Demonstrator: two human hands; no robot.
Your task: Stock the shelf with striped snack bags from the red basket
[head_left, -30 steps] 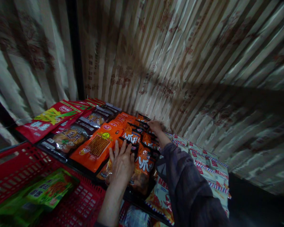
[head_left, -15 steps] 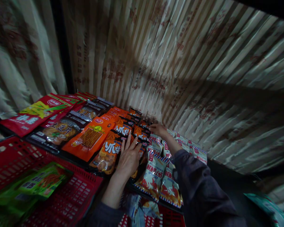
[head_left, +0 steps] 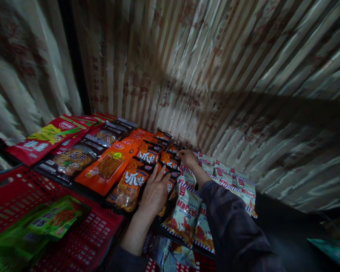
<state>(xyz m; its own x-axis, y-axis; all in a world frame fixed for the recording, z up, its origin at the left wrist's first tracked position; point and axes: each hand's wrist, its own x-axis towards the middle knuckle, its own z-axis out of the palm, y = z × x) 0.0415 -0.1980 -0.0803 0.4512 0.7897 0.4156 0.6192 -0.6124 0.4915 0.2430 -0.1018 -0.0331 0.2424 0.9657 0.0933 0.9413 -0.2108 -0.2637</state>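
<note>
Since a moment ago the left hand [head_left: 154, 190] has slid right, lying spread flat on the orange packets [head_left: 130, 183] mid-shelf; right hand [head_left: 187, 156] pinches a rear one. Light, slippery, crinkly: grip edges.

- Snack packets [head_left: 130, 181] under the left hand [head_left: 154, 192] were glossy plastic film.
- The basket [head_left: 82, 241] left of it was matt red plastic lattice.
- The sleeve [head_left: 229, 226] looked like soft matt cloth.
</note>
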